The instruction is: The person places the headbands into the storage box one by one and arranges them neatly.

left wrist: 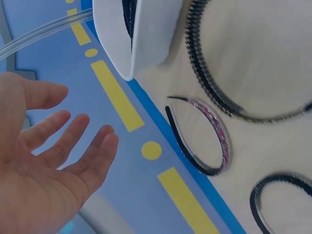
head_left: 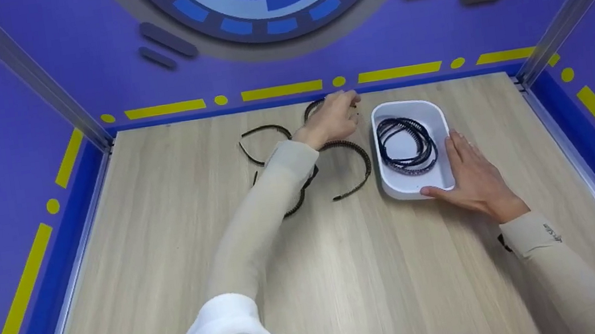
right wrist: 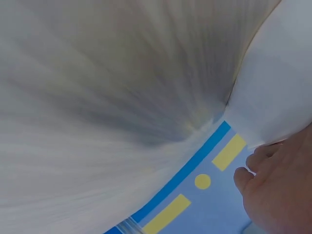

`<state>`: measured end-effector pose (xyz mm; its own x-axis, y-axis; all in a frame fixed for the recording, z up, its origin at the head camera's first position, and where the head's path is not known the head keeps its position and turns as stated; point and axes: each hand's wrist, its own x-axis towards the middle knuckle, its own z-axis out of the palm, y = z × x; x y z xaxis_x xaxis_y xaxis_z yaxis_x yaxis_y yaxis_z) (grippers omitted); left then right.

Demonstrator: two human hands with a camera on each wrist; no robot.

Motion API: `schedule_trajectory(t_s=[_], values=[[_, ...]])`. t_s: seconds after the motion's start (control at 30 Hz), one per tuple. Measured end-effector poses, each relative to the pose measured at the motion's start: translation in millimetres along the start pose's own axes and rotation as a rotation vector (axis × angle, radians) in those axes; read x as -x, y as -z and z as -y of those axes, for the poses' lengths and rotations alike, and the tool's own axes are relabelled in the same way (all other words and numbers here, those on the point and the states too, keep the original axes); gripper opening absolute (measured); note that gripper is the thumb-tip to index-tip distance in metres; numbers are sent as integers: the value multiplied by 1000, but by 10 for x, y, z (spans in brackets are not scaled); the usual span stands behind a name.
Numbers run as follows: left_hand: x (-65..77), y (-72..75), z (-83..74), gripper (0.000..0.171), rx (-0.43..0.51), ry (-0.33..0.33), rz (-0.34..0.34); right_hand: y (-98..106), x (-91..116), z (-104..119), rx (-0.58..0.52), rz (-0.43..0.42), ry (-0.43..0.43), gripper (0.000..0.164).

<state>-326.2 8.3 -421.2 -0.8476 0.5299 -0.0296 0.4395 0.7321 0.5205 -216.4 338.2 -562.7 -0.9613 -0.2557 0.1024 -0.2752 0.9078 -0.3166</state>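
My left hand (head_left: 332, 118) is over the far part of the table, above a slim headband (head_left: 309, 109) that it partly covers. In the left wrist view the left hand (left wrist: 58, 156) is empty, its fingers loosely bent, and that headband shows pink glitter. Nearer me lies a dark toothed headband (head_left: 367, 160). My right hand (head_left: 474, 178) rests against the near right corner of a white plastic box (head_left: 393, 192), fingers along its side wall and thumb at the front rim. Several dark headbands (head_left: 423, 142) lie stacked in the box.
Left of the hand lies another dark headband (head_left: 282, 129). More headband (head_left: 297, 206) shows beneath the left forearm, partly hidden. The wooden table (head_left: 349, 298) is bounded by blue panels with yellow marks at the back and sides.
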Motion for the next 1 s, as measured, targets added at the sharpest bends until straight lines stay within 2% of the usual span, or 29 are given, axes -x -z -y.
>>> schedule_trajectory(t_s=[0.2,0.4,0.53,0.83,1.0], values=[[230,51,136,45,-14,-26,-8,20,45,-35,-20,-27,-4,125],[544,89,317,46,-26,-52,-43,33,87,-39,-11,-42,20,101],[772,83,470,43,-55,-81,-70,22,101,-39,10,-59,42,91],[1330,-19,853,42,-135,-84,-106,12,108,-49,20,-64,69,85],[1581,-113,1049,42,-166,-74,-120,-1,107,-51,28,-60,63,86]])
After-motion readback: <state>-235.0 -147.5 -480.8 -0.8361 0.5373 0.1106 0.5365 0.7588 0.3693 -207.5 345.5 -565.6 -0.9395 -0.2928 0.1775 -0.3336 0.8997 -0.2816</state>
